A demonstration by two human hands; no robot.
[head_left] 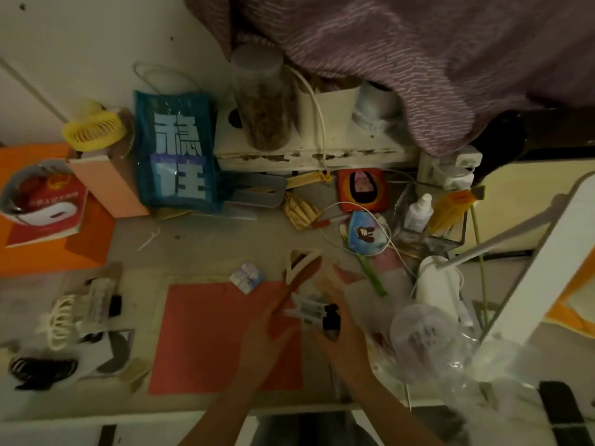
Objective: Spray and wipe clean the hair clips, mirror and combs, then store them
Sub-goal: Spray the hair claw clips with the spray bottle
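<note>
A cream triangular hair clip (301, 263) was held above the upper right corner of the red mat (222, 336), its long axis running diagonally, with the pointed apex directed up and away from the person and slightly left. The left hand (277, 320) was stretched out along the same diagonal, its straight fingers laid against the clip; whether they were curled around it could not be told. The right hand (335, 320), just right of the mat's corner, was wrapped around a small spray bottle (314, 312) with a black cap, which lay roughly horizontal with the cap to the right. One white claw clip (59, 317) was seen well left of the mat, a bundle of black hair ties (42, 370) below it, and one mirror (112, 349) between these and the mat's left edge. One pale comb (136, 373) lay just beside the mat's lower left corner. The mat itself rested on a cluttered, dimly lit beige desk (199, 249) set against a white wall. One blue bag (177, 152) stood beyond the mat, and a yellow fan (95, 127) to that bag's left.
</note>
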